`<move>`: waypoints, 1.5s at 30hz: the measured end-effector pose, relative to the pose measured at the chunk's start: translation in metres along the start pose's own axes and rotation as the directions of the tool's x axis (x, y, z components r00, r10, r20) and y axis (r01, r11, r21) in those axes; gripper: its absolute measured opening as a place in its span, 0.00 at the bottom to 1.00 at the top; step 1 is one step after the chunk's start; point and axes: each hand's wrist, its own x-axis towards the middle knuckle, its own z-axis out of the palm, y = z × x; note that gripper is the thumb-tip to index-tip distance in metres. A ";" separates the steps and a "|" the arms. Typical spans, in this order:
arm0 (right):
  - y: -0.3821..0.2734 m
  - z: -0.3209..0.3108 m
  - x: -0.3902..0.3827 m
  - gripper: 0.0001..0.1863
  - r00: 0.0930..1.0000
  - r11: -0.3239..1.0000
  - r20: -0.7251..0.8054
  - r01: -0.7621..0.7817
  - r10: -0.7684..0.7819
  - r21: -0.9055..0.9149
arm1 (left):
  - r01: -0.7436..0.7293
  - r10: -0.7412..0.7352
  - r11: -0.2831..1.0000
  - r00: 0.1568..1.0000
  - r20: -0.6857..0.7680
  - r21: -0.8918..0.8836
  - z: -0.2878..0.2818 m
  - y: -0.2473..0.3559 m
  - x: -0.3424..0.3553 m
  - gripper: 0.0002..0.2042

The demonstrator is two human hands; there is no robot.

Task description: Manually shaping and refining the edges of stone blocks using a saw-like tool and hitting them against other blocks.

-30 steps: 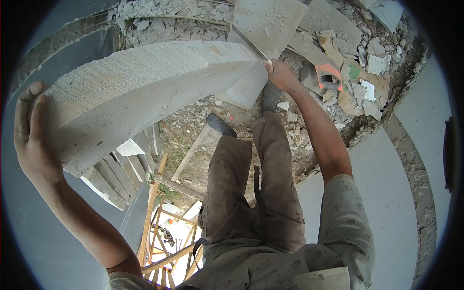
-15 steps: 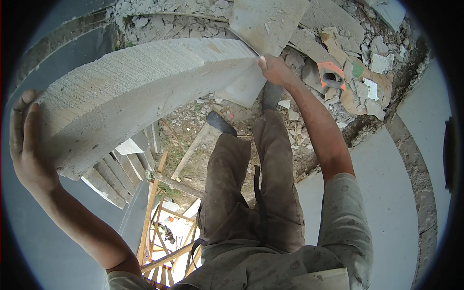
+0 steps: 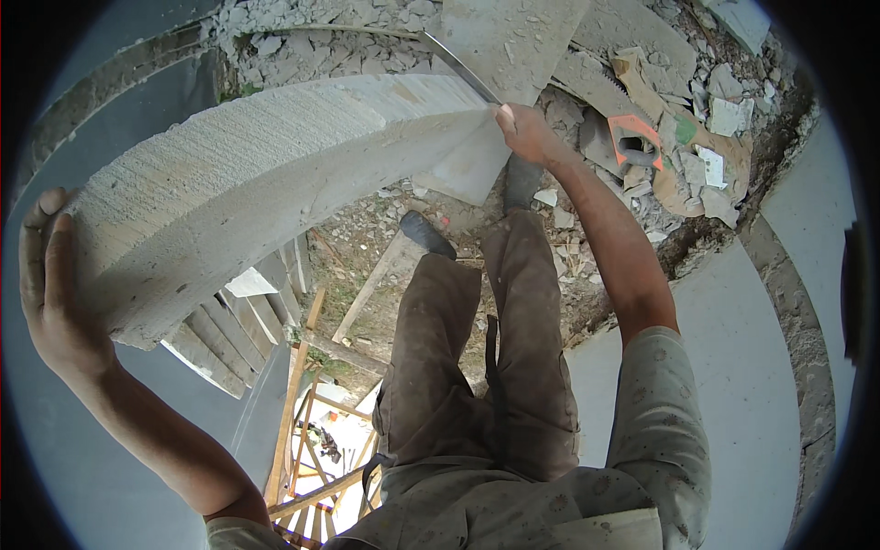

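Observation:
A long, thick, light grey concrete-like panel [image 3: 266, 165] stretches from the far left to the centre, its rough cut face upward. My left hand [image 3: 64, 293] grips its left end, fingers bent over the edge. At the right end my right hand [image 3: 530, 136] is closed around something with a long thin metal blade [image 3: 458, 66], slanting up and left beside the panel's end. The fist hides the handle, so I cannot tell the tool's exact kind.
A handsaw with an orange and grey handle [image 3: 634, 145] lies on rubble at the right. A flat board [image 3: 509, 41] rests beyond the blade. Several narrow slabs [image 3: 220, 339] lean below the panel. Wooden framing [image 3: 293, 412] surrounds a bright opening at lower left.
The blade now shows more of its length and broad side, reaching further up and left beyond the panel's end. The right hand shifts slightly; the left hand keeps its grip.

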 end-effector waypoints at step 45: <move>0.010 0.011 0.000 0.14 0.954 0.996 -0.294 -0.080 0.066 -0.035 | 0.036 -0.032 0.995 0.999 0.042 -0.093 -0.006 -0.019 0.006 0.16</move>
